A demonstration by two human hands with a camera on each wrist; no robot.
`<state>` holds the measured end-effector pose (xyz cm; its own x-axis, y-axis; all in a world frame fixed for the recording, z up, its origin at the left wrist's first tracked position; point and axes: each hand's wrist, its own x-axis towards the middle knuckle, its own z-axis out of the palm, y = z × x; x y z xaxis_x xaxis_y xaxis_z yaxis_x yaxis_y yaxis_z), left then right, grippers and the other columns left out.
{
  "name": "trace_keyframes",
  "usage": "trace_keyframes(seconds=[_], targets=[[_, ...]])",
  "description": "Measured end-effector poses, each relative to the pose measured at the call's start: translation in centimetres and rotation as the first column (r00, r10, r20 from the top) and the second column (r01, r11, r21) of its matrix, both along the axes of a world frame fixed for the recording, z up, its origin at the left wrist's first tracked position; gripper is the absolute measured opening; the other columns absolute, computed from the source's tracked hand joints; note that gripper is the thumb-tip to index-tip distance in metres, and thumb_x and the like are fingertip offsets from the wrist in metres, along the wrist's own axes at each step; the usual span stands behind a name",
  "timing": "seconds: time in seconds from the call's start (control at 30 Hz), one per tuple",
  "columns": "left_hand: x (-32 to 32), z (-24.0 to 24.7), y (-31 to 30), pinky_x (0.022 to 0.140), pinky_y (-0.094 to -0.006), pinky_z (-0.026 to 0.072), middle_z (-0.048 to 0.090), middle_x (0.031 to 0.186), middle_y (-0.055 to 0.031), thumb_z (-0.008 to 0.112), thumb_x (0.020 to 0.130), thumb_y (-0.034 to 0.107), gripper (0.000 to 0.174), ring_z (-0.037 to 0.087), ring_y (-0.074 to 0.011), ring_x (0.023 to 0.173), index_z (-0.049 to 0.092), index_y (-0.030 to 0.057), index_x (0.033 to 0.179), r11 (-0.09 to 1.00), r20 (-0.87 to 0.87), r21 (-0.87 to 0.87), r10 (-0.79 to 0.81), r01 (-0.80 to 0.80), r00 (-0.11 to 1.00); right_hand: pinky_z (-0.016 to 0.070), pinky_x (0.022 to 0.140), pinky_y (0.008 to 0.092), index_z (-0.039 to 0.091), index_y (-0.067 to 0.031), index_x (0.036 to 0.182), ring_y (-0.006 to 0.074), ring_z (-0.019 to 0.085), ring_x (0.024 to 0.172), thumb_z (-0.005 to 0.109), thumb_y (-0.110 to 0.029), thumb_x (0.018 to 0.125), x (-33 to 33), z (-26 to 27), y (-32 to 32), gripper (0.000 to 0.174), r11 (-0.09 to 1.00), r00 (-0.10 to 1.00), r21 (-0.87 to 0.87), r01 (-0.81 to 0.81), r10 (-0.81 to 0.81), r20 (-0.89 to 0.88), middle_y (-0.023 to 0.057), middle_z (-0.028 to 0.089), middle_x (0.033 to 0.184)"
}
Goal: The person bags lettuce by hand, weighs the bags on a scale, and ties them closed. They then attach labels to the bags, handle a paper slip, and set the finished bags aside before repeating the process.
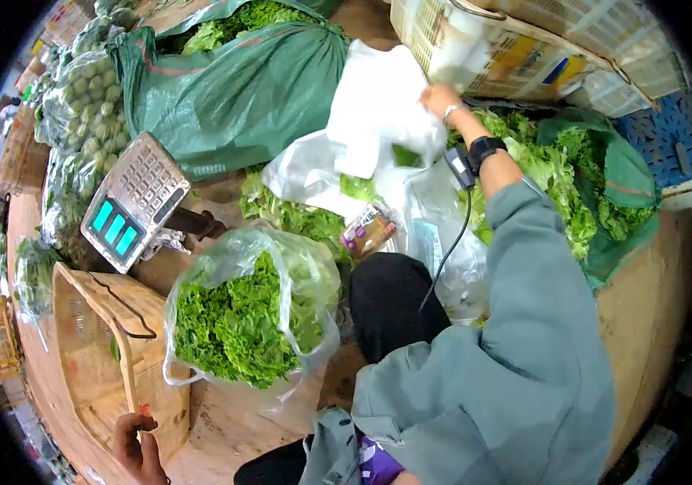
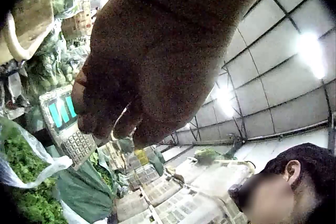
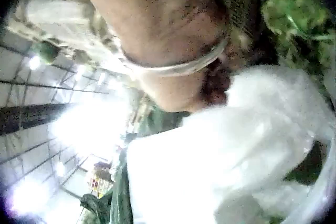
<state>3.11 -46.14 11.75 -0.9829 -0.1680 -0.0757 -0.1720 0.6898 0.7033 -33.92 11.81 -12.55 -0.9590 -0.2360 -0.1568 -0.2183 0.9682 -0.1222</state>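
My right hand (image 1: 440, 100), reaching far forward, grips the edge of a white plastic bag (image 1: 382, 89). In the right wrist view that bag (image 3: 210, 155) spreads out below the hand, and the fingertips are partly hidden. My left hand (image 1: 137, 447) is low at the left, loosely curled beside the rim of a plastic basket (image 1: 170, 404); nothing shows in it. The left wrist view has this hand (image 2: 152, 71) dark, fingers bent. Between my hands stands a clear plastic bag (image 1: 318, 271) filled with leafy green lettuce (image 1: 233, 327).
A digital scale (image 1: 140, 190) stands behind the basket. Beyond lie a large green sack (image 1: 241, 97) and bagged round vegetables (image 1: 91, 105). A small brown packet (image 1: 368, 232) sits near my knee. Loose lettuce (image 1: 560, 178) and white crates (image 1: 508, 56) are at right.
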Motion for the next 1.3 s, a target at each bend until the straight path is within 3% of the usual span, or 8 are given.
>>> trace_keyframes(seconds=[0.07, 0.4, 0.6, 0.77, 0.87, 0.93, 1.03, 1.3], targets=[[0.7, -1.0, -0.9, 0.071, -0.0274, 0.0404, 0.053, 0.082, -0.0084, 0.051, 0.082, 0.011, 0.016, 0.05, -0.0164, 0.076, 0.051, -0.0019, 0.092, 1.0, -0.051, 0.017, -0.009, 0.01, 0.999, 0.0462, 0.065, 0.0372, 0.066, -0.008, 0.079, 0.0301, 0.06, 0.071, 0.054, -0.036, 0.077, 1.0, 5.5, -1.4, 0.031, 0.651, 0.83, -0.717, 0.25, -0.525, -0.188, 0.0134, 0.063, 0.075], [-0.4, -1.6, 3.6, 0.067, -0.0268, 0.0426, 0.057, 0.075, -0.0102, 0.053, 0.07, -0.004, 0.013, 0.054, -0.0175, 0.072, 0.057, -0.0048, 0.083, 0.989, -0.078, -0.09, -0.125, 0.117, 0.989, 0.0457, 0.059, 0.0296, 0.065, -0.0035, 0.082, 0.0181, 0.058, 0.059, 0.058, -0.032, 0.079, 2.3, 18.4, -3.1, 0.029, 0.741, 0.56, -0.664, -0.093, -0.513, -0.651, 0.0101, 0.063, 0.067], [-0.1, -3.9, 5.4, 0.066, -0.0281, 0.0433, 0.057, 0.073, -0.0101, 0.061, 0.07, 0.0, 0.015, 0.054, -0.0201, 0.069, 0.06, -0.0028, 0.084, 0.911, -0.065, 0.199, -0.356, 0.361, 0.932, 0.0463, 0.062, 0.0241, 0.058, -0.0014, 0.086, 0.0086, 0.053, 0.062, 0.047, -0.027, 0.088, 14.0, 22.3, -18.7, 0.028, 0.244, 0.972, -0.942, -0.229, 0.114, -0.206, 0.0032, 0.056, 0.07], [-0.4, -3.7, 4.6, 0.096, -0.0344, 0.0335, 0.036, 0.128, -0.0109, 0.08, 0.057, 0.014, 0.1, 0.035, -0.0197, 0.119, 0.018, 0.0019, 0.134, 0.801, -0.333, 0.592, 0.143, 0.088, 0.932, 0.047, 0.071, 0.0278, 0.057, -0.0009, 0.101, 0.0148, 0.057, 0.085, 0.062, -0.007, 0.076, 27.3, 25.2, -36.3, 0.026, 0.282, 0.592, -0.926, -0.251, 0.801, 0.083, 0.0106, 0.06, 0.091], [3.5, -0.7, 0.1, 0.094, -0.0333, 0.035, 0.036, 0.128, -0.0115, 0.081, 0.056, 0.03, 0.107, 0.04, -0.0185, 0.115, 0.016, 0.0005, 0.135, 0.644, -0.548, 0.727, 0.336, 0.238, 0.766, 0.0483, 0.07, 0.0271, 0.055, 0.0043, 0.104, 0.0158, 0.06, 0.084, 0.05, -0.014, 0.086, 30.3, 21.9, -43.9, 0.026, -0.348, 0.494, -0.826, -0.443, 0.674, -0.549, 0.0095, 0.06, 0.098], [7.7, -3.2, -4.0, 0.093, -0.0326, 0.0359, 0.042, 0.125, -0.0113, 0.075, 0.064, 0.027, 0.09, 0.044, -0.0193, 0.111, 0.024, -0.0011, 0.132, 0.53, -0.355, 0.834, 0.303, 0.153, 0.885, 0.0484, 0.068, 0.027, 0.057, -0.0002, 0.094, 0.0183, 0.061, 0.076, 0.06, -0.019, 0.079, 32.6, 22.9, -47.2, 0.024, 0.031, -0.031, -0.619, 0.785, 0.999, 0.011, 0.0115, 0.061, 0.089], [13.9, -5.4, -7.6, 0.077, -0.0297, 0.0451, 0.057, 0.101, -0.0091, 0.057, 0.08, 0.006, 0.032, 0.054, -0.0153, 0.091, 0.052, -0.0017, 0.11, 0.636, -0.519, 0.767, 0.541, 0.081, 0.662, 0.047, 0.062, 0.0245, 0.056, 0.0001, 0.085, 0.0144, 0.058, 0.067, 0.052, -0.021, 0.085, 37.0, 21.4, -51.5, 0.021, 0.097, -0.02, -0.55, 0.829, 0.989, 0.145, 0.0066, 0.06, 0.078], [19.9, -4.3, -13.7, 0.05, -0.0242, 0.0396, 0.058, 0.063, -0.0004, 0.058, 0.084, 0.017, 0.02, 0.047, -0.0059, 0.057, 0.062, -0.0031, 0.08, 0.767, -0.201, 0.266, 0.637, -0.584, 0.744, 0.0459, 0.065, 0.0297, 0.059, 0.0017, 0.089, 0.0177, 0.059, 0.072, 0.059, -0.026, 0.077, 38.8, 16.7, -54.7, 0.03, 0.288, 0.683, -0.911, -0.293, 0.731, 0.011, 0.0094, 0.062, 0.08]])
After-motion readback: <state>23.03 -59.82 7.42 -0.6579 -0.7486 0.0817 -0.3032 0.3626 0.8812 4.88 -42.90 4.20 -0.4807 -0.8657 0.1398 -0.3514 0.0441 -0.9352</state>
